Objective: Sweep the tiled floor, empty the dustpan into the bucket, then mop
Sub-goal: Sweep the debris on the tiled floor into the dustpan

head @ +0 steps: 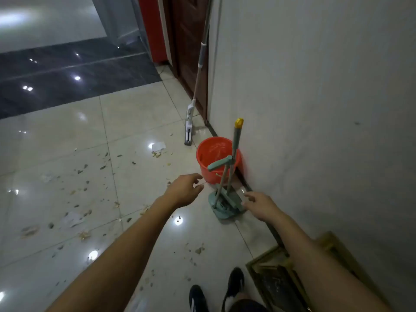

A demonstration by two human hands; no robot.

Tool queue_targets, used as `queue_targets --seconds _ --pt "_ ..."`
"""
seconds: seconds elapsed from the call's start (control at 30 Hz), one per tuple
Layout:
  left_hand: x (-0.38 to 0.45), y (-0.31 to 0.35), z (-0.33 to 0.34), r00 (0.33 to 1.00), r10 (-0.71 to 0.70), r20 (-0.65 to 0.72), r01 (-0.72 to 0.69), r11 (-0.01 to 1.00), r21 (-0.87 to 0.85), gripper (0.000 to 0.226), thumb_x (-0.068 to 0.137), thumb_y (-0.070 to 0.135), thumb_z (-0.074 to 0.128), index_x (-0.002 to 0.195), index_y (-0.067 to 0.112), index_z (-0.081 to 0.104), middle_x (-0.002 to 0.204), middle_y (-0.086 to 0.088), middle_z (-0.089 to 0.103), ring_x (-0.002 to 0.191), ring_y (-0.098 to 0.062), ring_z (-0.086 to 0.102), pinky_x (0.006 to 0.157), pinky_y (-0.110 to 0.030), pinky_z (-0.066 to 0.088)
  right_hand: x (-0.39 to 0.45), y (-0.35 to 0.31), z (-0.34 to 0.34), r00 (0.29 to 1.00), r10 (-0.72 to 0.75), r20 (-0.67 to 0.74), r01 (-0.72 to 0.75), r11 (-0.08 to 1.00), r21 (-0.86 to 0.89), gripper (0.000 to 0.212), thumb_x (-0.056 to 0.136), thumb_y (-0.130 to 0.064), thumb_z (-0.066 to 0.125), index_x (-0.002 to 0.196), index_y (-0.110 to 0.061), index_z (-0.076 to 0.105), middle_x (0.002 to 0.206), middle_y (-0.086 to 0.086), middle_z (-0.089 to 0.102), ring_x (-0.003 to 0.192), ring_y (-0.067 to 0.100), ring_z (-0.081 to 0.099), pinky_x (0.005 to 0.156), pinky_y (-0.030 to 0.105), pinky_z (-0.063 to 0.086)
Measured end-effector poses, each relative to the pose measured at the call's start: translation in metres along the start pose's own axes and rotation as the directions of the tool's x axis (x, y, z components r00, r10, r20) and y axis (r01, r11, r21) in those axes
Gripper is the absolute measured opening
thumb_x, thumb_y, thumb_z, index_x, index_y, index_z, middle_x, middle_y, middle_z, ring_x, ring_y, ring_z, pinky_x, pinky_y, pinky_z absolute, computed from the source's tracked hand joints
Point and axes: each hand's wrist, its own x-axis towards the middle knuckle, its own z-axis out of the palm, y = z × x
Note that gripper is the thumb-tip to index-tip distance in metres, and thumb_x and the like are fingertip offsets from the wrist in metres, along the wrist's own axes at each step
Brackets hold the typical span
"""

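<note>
Your two bare hands reach out over a littered tiled floor (67,136) toward a green broom and dustpan set parked against a grey wall (315,109). Your left hand (184,190) hangs in the air with fingers loosely spread and holds nothing, just short of the orange bucket (209,167). Your right hand (261,206) is likewise loose-fingered and holds nothing, its fingertips just beside the dustpan (221,212); whether they touch it cannot be told. The dustpan sits on the floor at the foot of the wall, and the broom (234,154) stands upright in it, its yellow-capped handle rising in front of the bucket. The bucket stands directly behind the set, close against the wall. Farther along, a flat mop (198,86) leans upright beside a dark wooden door (189,52). Scraps of paper (158,146) and small bits of debris (81,172) are scattered across the pale tiles to your left. Your dark shoes (235,282) show at the bottom edge, next to a gold picture frame (270,273) propped low against the wall.
</note>
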Motion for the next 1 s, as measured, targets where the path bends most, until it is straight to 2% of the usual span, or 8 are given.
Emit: queue_targets --seconds 0.2,0.3,0.4,0.47,0.63,0.8,0.93,1.0 --pt "0.063 0.024 0.000 0.999 -0.033 0.040 0.034 0.999 -0.019 0.044 0.103 0.036 0.054 0.145 0.023 0.051 0.141 -0.003 0.060 0.124 -0.021 0.058 0.100 -0.037 0.049 0.060 0.005 -0.028 0.999 0.039 0.033 -0.039 0.999 0.020 0.047 0.095 -0.020 0.061 0.140 -0.014 0.054 0.137 0.014 0.057 0.123 0.028 0.056 0.096 0.033 0.046" --pt "0.101 0.043 0.003 0.999 -0.037 0.037 0.038 0.999 -0.026 0.044 0.104 0.035 0.054 0.146 0.023 0.051 0.144 -0.004 0.058 0.127 -0.022 0.055 0.095 -0.031 0.045 0.097 0.015 -0.044 0.997 0.056 0.048 -0.059 0.997 0.047 0.048 0.095 -0.023 0.061 0.141 -0.014 0.053 0.140 0.013 0.056 0.126 0.026 0.054 0.100 0.031 0.043" --pt "0.143 0.060 0.010 0.997 -0.064 0.048 0.064 0.998 -0.005 0.048 0.103 0.043 0.053 0.148 0.025 0.049 0.148 -0.004 0.055 0.131 -0.024 0.053 0.099 -0.035 0.045 0.132 0.024 -0.060 0.996 0.067 0.059 -0.072 0.995 0.073 0.047 0.096 -0.021 0.061 0.141 -0.010 0.053 0.141 0.011 0.056 0.127 0.023 0.054 0.093 0.022 0.040" --pt "0.169 0.066 0.018 0.996 -0.072 0.059 0.071 0.997 0.022 0.050 0.103 0.047 0.052 0.148 0.027 0.048 0.149 -0.003 0.054 0.132 -0.025 0.053 0.101 -0.040 0.046 0.154 0.031 -0.069 0.993 0.088 0.084 -0.096 0.991 0.089 0.046 0.097 -0.021 0.060 0.141 -0.009 0.053 0.139 0.010 0.057 0.125 0.023 0.054 0.089 0.021 0.040" --pt "0.213 0.068 0.042 0.975 -0.124 0.183 0.119 0.992 0.043 0.041 0.102 0.034 0.056 0.141 0.024 0.053 0.140 -0.006 0.062 0.119 -0.026 0.062 0.094 -0.040 0.054 0.190 0.051 -0.076 0.983 0.131 0.125 -0.143 0.986 0.088 0.044 0.097 -0.025 0.059 0.139 -0.012 0.056 0.138 0.008 0.059 0.124 0.022 0.056 0.091 0.024 0.041" --pt "0.234 0.056 0.065 0.953 -0.143 0.266 0.133 0.990 0.055 0.009 0.099 0.028 0.059 0.108 0.026 0.059 0.109 -0.004 0.069 0.094 -0.023 0.064 0.086 -0.041 0.057 0.207 0.057 -0.074 0.974 0.161 0.158 -0.172 0.984 0.055 0.031 0.099 -0.021 0.054 0.124 -0.005 0.064 0.125 0.014 0.065 0.116 0.029 0.058 0.099 0.038 0.047" --pt "0.243 0.050 0.081 0.951 -0.154 0.267 0.142 0.988 0.064 0.018 0.098 0.031 0.060 0.113 0.022 0.064 0.108 -0.002 0.069 0.093 -0.022 0.065 0.083 -0.040 0.059 0.211 0.061 -0.072 0.969 0.163 0.184 -0.179 0.981 0.075 0.033 0.100 -0.021 0.055 0.130 -0.010 0.061 0.131 0.010 0.062 0.120 0.024 0.056 0.089 0.026 0.042" --pt "0.242 0.048 0.087 0.954 -0.172 0.245 0.160 0.985 0.065 0.018 0.096 0.034 0.061 0.109 0.023 0.064 0.105 -0.001 0.068 0.090 -0.021 0.065 0.080 -0.040 0.060 0.210 0.063 -0.072 0.970 0.158 0.187 -0.175 0.981 0.081 0.036 0.100 -0.021 0.055 0.134 -0.012 0.059 0.134 0.008 0.060 0.122 0.023 0.055 0.089 0.024 0.040"
